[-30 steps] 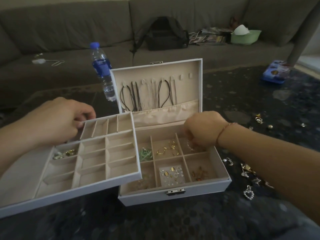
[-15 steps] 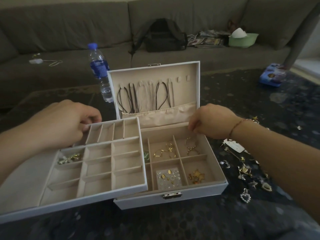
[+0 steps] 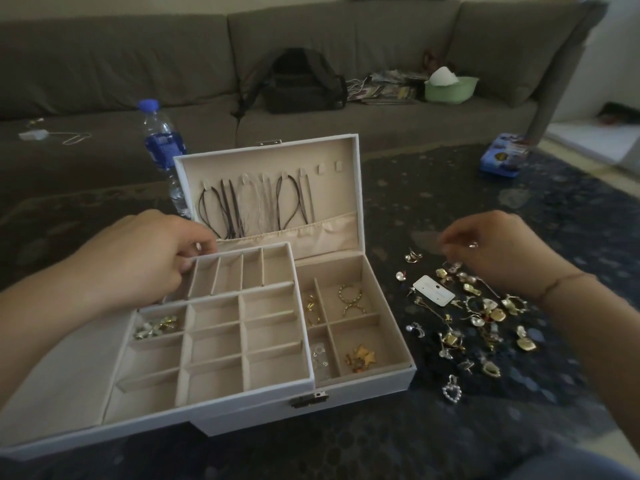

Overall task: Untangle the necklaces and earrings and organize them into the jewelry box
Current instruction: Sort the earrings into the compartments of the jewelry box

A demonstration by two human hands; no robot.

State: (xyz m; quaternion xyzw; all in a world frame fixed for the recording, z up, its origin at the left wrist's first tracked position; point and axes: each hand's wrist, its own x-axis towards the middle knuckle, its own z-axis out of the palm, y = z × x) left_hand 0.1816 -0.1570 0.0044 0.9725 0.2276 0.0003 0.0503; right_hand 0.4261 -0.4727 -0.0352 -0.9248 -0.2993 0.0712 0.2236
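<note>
Sorting partway: necklaces (image 3: 256,206) hang in jewelry box (image 3: 374,379) lid, some compartments filled.
My left hand (image 3: 138,261) grips the tray (image 3: 214,341); right hand (image 3: 491,251) fingers curl over many loose earrings (image 3: 478,317), grasp unclear.

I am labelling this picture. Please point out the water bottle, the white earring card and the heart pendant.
water bottle (image 3: 162,147), head view, blue label.
white earring card (image 3: 433,294), head view, card centre.
heart pendant (image 3: 452,393), head view, lower rim.

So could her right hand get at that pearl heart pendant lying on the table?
Probably yes. The right hand hovers over the loose jewelry pile, and the heart pendant lies uncovered at the pile's near edge. Nothing sits on top of it; her hand would just pull back toward her.
</note>
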